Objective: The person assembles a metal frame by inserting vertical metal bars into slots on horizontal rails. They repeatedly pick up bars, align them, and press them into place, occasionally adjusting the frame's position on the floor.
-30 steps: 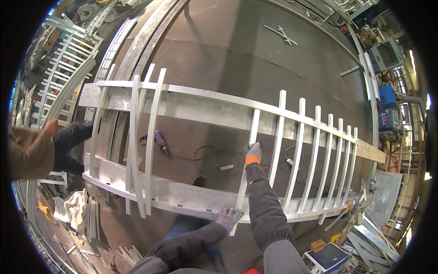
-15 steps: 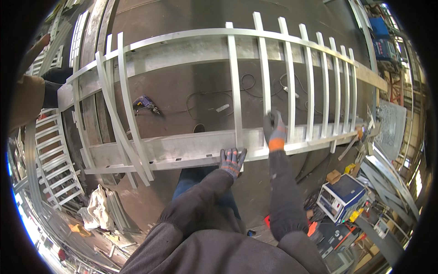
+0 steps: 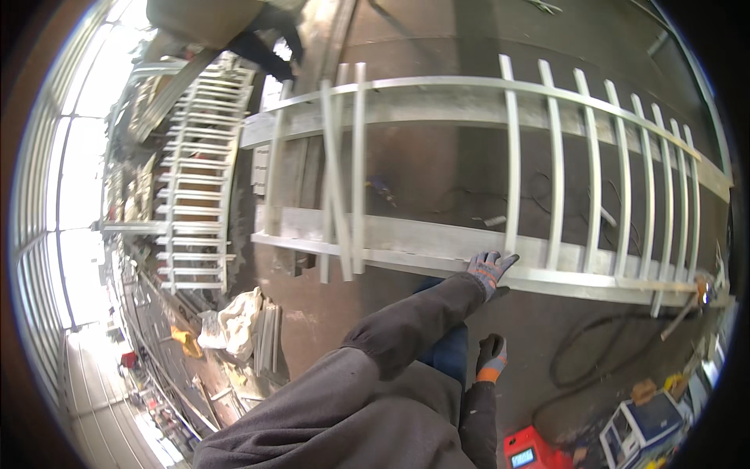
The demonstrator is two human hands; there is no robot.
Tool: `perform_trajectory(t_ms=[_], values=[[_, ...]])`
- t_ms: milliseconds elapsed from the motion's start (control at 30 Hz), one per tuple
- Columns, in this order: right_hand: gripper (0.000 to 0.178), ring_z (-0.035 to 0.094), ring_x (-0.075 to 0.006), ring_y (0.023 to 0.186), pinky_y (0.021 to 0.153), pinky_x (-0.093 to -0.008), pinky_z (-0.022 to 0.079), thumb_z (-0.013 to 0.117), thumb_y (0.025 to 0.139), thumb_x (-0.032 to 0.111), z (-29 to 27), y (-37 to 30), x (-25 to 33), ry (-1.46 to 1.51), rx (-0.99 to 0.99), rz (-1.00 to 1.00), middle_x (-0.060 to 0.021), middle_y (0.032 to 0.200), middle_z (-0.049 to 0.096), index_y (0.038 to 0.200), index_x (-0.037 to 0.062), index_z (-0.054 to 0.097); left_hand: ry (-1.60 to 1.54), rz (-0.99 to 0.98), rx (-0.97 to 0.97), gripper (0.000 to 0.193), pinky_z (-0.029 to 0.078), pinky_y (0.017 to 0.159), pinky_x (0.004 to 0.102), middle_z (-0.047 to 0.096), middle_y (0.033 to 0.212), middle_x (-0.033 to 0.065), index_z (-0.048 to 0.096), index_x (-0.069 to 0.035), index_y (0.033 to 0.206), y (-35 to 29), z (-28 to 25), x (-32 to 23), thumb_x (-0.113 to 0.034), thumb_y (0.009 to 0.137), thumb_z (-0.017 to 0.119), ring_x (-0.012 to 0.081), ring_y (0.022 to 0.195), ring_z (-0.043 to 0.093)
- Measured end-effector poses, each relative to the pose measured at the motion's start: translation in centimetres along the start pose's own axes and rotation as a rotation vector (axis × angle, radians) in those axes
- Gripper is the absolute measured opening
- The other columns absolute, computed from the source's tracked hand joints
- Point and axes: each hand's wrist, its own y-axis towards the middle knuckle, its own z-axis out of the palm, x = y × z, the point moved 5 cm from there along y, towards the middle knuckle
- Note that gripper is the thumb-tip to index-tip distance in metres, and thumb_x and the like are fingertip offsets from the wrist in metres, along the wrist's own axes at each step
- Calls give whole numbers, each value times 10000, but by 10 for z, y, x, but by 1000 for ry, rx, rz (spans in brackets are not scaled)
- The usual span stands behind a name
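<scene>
"Silver slatted metal frame, long and wide: where did it lie?"

"Across two wide grey metal beams in front of the person, its long rails running from left to right and a row of square metal bars spanning its right part."

"What showed at the left?"

"A second, ladder-like pale metal frame with many short rungs. A co-worker in a brown top and dark trousers was near its upper end, and a crumpled cream cloth bundle lay below its lower end."

"And farther right?"

"Some loose pale metal bars crossed both rails, one of them slanting. Between the rails showed a blurred purple hand tool."

"The hands?"

"The left hand, in a grey and orange glove, rested on the near rail, just beside the foot of a square bar. Its fingers reached over the rail; I could not tell whether they gripped it. The right hand, gloved likewise, was apart from the frame, nearer the body. Its fingers looked partly curled; I could not tell whether they held anything."

"Beyond them?"

"A red box-shaped device, a looped black hose and a blue and white box-shaped machine."
</scene>
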Motion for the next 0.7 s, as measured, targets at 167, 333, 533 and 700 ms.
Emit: perform_trajectory(t_ms=[167, 333, 533, 700], values=[[287, 625, -163, 938, 861, -303, 492, 444, 985, 96, 28, -6, -26, 136, -63, 69, -116, 1020, 693, 1174, 26, 648, -339, -453, -574, 694, 398, 1061, 433, 558, 1271, 116, 368, -235, 1495, -67, -13, 158, -365, 883, 669, 273, 1190, 537], [243, 653, -163, 941, 839, -313, 511, 506, 960, 99, 74, -14, 20, -215, 223, -197, -109, 1022, 705, 1143, 38, 655, 60, -934, -699, 849, 312, 1159, 449, 518, 1380, 218, 230, -190, 1542, -157, -78, 306, -520, 869, 628, 368, 1201, 564], [285, 682, -207, 912, 818, -335, 538, 664, 889, 126, 204, -14, 123, -54, 291, -365, -151, 980, 710, 1159, 42, 633, -621, -667, -505, 998, 385, 1098, 505, 436, 1433, 303, 99, -317, 1565, -152, -74, 319, -367, 799, 736, 487, 1303, 454], [494, 616, -225, 1077, 932, -310, 477, 660, 932, 284, 341, 24, 189, -122, 414, -298, -185, 1130, 674, 1329, 16, 538, -738, -365, -772, 810, 436, 1015, 442, 525, 1330, 253, 208, -220, 1554, -133, -66, 308, -213, 877, 652, 367, 1206, 539]])
